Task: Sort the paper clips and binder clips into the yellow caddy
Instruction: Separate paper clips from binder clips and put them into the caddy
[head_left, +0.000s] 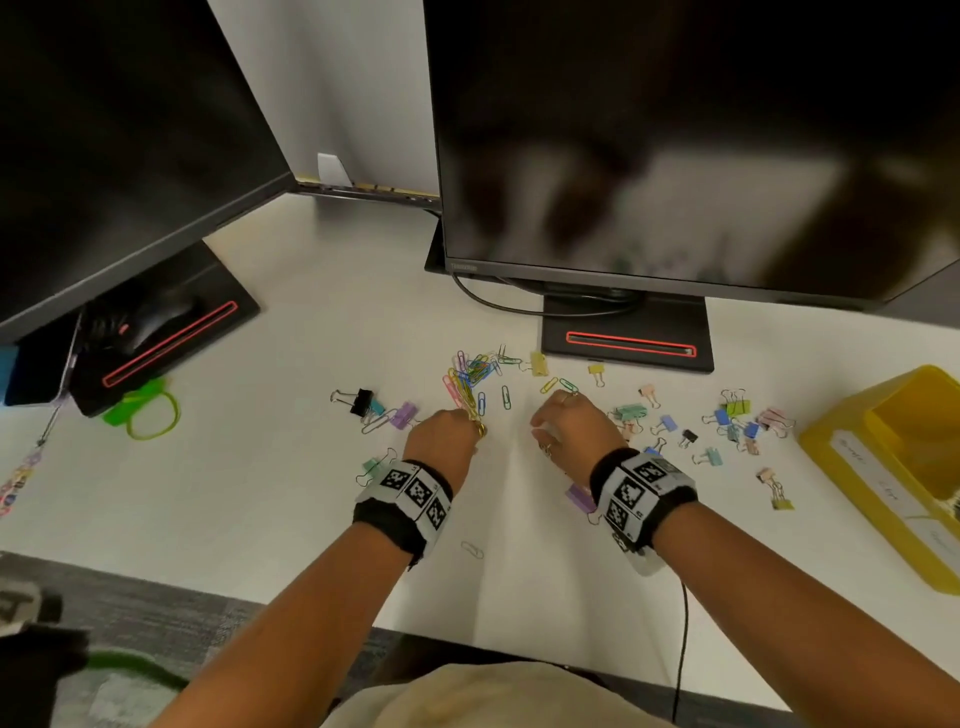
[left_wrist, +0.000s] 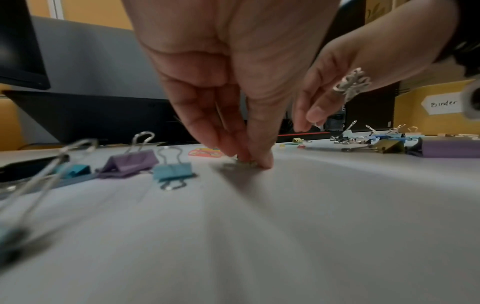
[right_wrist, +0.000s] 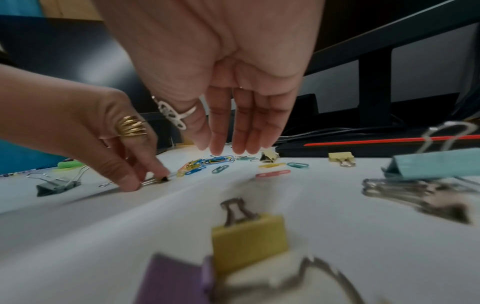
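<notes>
1. The left hand (head_left: 441, 439) is pinching something small and silvery against the counter (head_left: 291, 499) with thumb and fingers (left_wrist: 235, 148); from the right wrist view it looks like a plain metal paper clip (right_wrist: 153, 181), though blur is making that uncertain. A flat clip on a smooth surface is hard to get under, so the pinch may be slipping off or just sliding it along.
2. The right hand (head_left: 566, 428) is hovering with fingers (right_wrist: 241, 131) straight and relaxed, gripping nothing, just above the loose paper clips (head_left: 475, 376). Coming down too broadly, it could be scattering them toward the screen stand (head_left: 628, 338).
3. The paper clips are lying tangled in a pile, so lifting one may be dragging others along and dropping them on the way.
4. The binder clips (head_left: 727, 421) are spread across the counter to the right, between the hands and the yellow caddy (head_left: 852, 457); a forearm sweeping across could be knocking them off the edge.
5. The caddy is carrying labels, one reading "Binder" in the left wrist view; misreading compartments would be mixing the two kinds.
</notes>
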